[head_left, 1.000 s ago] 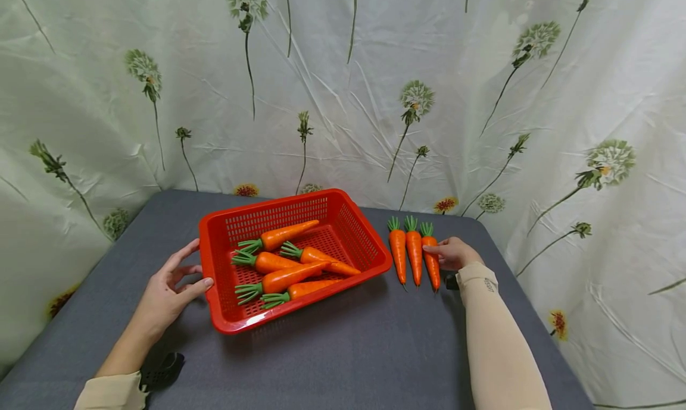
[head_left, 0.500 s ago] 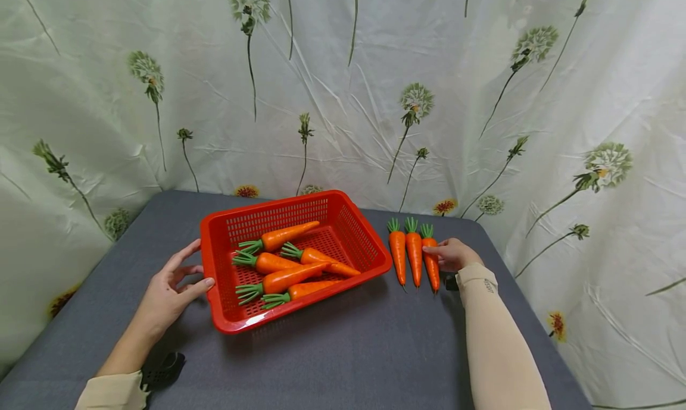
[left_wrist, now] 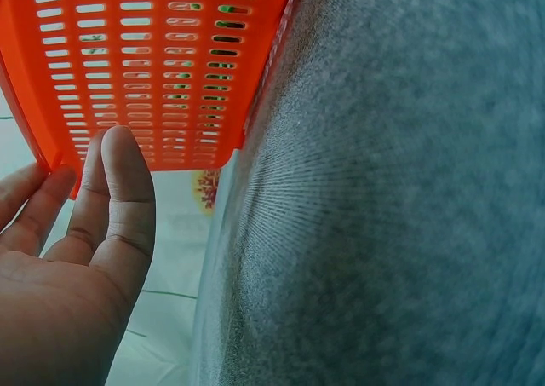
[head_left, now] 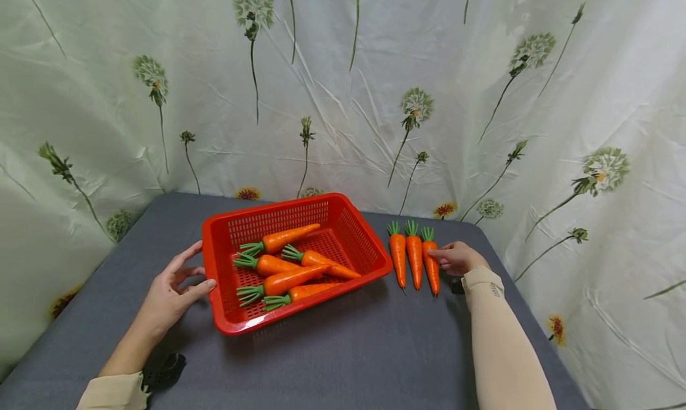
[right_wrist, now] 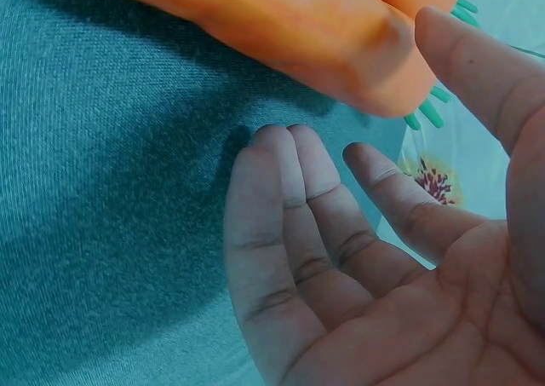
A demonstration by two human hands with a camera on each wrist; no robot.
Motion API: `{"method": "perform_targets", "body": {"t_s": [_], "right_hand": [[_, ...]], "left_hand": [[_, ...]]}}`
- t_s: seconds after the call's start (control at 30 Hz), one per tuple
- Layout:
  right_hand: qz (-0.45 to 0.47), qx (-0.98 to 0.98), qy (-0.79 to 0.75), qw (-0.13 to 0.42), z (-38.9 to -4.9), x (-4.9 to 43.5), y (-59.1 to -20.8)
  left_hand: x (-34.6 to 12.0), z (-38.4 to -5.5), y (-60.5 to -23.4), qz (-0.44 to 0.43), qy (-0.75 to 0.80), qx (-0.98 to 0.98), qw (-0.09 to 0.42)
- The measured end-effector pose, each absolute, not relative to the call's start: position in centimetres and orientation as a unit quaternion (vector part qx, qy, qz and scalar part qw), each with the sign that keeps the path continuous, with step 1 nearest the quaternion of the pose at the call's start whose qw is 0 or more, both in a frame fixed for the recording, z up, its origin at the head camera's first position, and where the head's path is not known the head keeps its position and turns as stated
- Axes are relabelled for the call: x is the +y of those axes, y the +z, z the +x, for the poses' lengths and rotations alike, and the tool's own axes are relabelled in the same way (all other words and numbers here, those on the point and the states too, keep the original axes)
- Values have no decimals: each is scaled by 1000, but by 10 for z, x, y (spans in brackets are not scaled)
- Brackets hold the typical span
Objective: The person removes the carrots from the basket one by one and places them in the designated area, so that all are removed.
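In the head view, a red plastic basket (head_left: 377, 266) stands on the dark cloth with several orange carrots (head_left: 284, 237) inside. My left hand (head_left: 171, 291) holds its left rim lightly, thumb on top and fingers against the outside; the left wrist view shows these fingers (left_wrist: 129, 190) by the slotted wall. To the right, three carrots with green tops lie side by side, roots toward me. My right hand (head_left: 459, 258) is beside the rightmost carrot (head_left: 431, 270). Seen from the right wrist, its fingers are spread and apart from that carrot, while the thumb (right_wrist: 477, 71) overlaps it in view.
A dark grey cloth (head_left: 343, 362) covers the table. Behind and at the sides hangs a pale curtain (head_left: 343, 100) printed with dandelions. A black wrist device (head_left: 165, 371) shows at the left cuff.
My right hand has drawn slightly right, off the rightmost carrot, which stays lying in the row. The left hand and the basket keep their places. The head view has tilted a little.
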State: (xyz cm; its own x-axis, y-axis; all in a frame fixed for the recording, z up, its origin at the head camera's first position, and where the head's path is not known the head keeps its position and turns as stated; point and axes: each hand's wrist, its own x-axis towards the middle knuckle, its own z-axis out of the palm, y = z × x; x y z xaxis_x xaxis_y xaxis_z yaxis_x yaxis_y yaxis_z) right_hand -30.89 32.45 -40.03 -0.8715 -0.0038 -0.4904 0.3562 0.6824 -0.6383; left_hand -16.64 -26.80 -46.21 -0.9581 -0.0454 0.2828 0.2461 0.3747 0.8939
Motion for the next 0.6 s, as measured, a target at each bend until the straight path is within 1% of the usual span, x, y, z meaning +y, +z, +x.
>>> {"method": "perform_targets", "body": {"t_s": [0.4,0.6], "right_hand": [[129,895,-368,217,-308,324,-383],[127,892,-375,219,-306,320,-370]], "left_hand": [[-269,-165,-462,-63,-560,-816,129],[-269,-165,-461,-61,-556,-819,129]]}}
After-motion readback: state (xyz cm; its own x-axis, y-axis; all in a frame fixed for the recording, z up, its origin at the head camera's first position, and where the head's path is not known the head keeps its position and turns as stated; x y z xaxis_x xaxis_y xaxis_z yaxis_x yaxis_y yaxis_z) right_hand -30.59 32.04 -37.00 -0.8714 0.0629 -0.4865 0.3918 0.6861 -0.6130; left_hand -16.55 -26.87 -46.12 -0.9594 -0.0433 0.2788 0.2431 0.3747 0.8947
